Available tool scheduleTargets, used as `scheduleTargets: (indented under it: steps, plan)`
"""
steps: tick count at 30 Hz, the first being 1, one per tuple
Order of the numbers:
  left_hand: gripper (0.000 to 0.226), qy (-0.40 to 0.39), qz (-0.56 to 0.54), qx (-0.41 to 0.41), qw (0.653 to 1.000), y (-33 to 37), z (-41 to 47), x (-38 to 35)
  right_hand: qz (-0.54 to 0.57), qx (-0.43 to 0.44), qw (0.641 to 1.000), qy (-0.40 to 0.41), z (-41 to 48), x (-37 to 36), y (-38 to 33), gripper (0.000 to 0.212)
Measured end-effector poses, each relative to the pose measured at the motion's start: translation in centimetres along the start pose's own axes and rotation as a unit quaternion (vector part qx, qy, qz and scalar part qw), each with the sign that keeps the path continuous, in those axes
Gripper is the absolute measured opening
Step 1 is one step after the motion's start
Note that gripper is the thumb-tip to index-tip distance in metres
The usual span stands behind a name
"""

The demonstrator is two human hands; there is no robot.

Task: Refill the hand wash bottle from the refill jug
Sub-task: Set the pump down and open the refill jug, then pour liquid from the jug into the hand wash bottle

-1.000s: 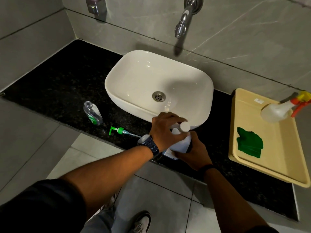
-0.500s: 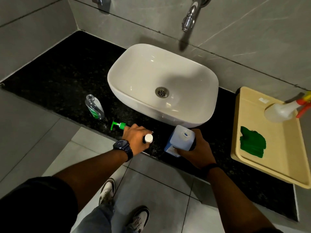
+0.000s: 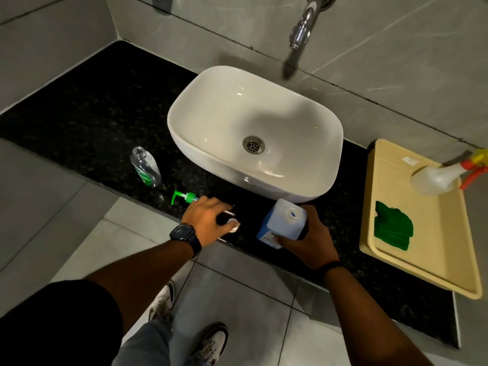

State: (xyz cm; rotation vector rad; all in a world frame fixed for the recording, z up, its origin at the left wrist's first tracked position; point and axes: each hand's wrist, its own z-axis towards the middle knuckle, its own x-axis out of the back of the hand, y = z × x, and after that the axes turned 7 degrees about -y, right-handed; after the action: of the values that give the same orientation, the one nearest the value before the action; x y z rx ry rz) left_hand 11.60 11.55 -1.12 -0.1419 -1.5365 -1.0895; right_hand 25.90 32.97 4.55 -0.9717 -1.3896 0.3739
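Here left hand [image 3: 208,217] fingers pinch the white cap [image 3: 233,224]; right hand [image 3: 309,240] fingers clamp the uncapped refill jug [image 3: 282,223]

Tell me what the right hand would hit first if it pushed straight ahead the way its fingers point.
Past the refill jug that the right hand holds, probably the sink's front wall.

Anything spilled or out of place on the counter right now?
No spill shows. The green pump head lies on its side on the black counter, apart from the open hand wash bottle. The refill jug stands uncapped in the right hand; the left hand holds its white cap.
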Motion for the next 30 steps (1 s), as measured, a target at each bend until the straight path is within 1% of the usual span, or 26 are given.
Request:
scheduleTargets:
  steps: [1, 2, 3, 4, 5, 6, 7, 8, 9, 12, 14, 16, 17, 19, 20, 22, 26, 30]
  plan:
    - [0.035, 0.043, -0.034, 0.022, 0.998, -0.4, -0.1, 0.6, 0.001, 0.001, 1.0, 0.0, 0.0, 0.0, -0.1, 0.064]
    - [0.033, 0.082, -0.072, 0.063, 0.992, -1.0, -0.2, 1.2, 0.0, 0.001, 1.0, -0.001, 0.0, 0.0, -0.2, 0.064]
    - [0.031, 0.118, -0.119, 0.121, 0.978, -1.6, -0.2, 1.9, -0.001, 0.0, 1.0, -0.002, 0.1, 0.0, -0.2, 0.065]
    - [0.031, 0.157, -0.172, 0.19, 0.954, -2.2, -0.1, 2.5, -0.004, -0.002, 1.0, -0.003, 0.0, 0.0, -0.2, 0.065]
    - [0.033, 0.201, -0.227, 0.255, 0.918, -2.9, 0.0, 3.2, -0.006, -0.004, 1.0, -0.003, 0.1, 0.0, -0.3, 0.065]
    - [0.037, 0.244, -0.269, 0.307, 0.88, -3.6, 0.1, 3.9, -0.006, -0.007, 1.0, -0.003, 0.1, 0.0, -0.3, 0.065]
    - [0.043, 0.28, -0.286, 0.339, 0.851, -4.3, 0.1, 4.5, -0.006, -0.009, 1.0, -0.002, 0.0, -0.1, -0.3, 0.065]
    - [0.049, 0.307, -0.281, 0.355, 0.837, -4.9, -0.1, 5.1, -0.007, -0.011, 1.0, 0.0, 0.1, -0.1, -0.3, 0.065]
    - [0.056, 0.327, -0.263, 0.361, 0.833, -5.4, -0.2, 5.6, -0.009, -0.012, 1.0, 0.001, 0.1, -0.1, -0.3, 0.065]
    - [0.076, 0.356, -0.195, 0.374, 0.834, -6.8, 0.0, 6.8, -0.012, -0.019, 1.0, 0.0, 0.1, 0.0, -0.2, 0.066]
    - [0.094, 0.323, -0.185, 0.388, 0.843, -7.9, 0.7, 7.4, -0.015, -0.027, 1.0, 0.004, 0.2, 0.0, -0.2, 0.067]
    - [0.108, 0.272, -0.218, 0.387, 0.854, -9.0, 1.3, 7.9, -0.019, -0.033, 0.999, 0.009, 0.2, 0.0, -0.1, 0.067]
    - [0.107, 0.253, -0.245, 0.375, 0.858, -9.4, 1.5, 8.2, -0.019, -0.037, 0.999, 0.009, 0.2, 0.0, -0.1, 0.067]
    - [0.089, 0.226, -0.281, 0.35, 0.865, -10.1, 1.7, 8.7, -0.008, -0.045, 0.999, 0.007, 0.1, -0.1, -0.1, 0.066]
    - [0.079, 0.221, -0.277, 0.347, 0.869, -10.2, 1.8, 8.9, -0.001, -0.048, 0.999, 0.006, 0.1, -0.1, -0.2, 0.065]
    - [0.07, 0.228, -0.262, 0.347, 0.871, -10.1, 2.0, 9.1, 0.009, -0.053, 0.998, 0.016, 0.1, -0.2, -0.5, 0.064]
    - [0.069, 0.275, -0.276, 0.317, 0.865, -8.7, 2.6, 10.4, 0.043, -0.052, 0.996, 0.065, 0.0, -0.3, -1.6, 0.064]
    - [0.069, 0.314, -0.252, 0.223, 0.888, -5.9, 4.7, 12.7, 0.1, -0.024, 0.988, 0.117, 0.2, 1.4, -4.2, 0.066]
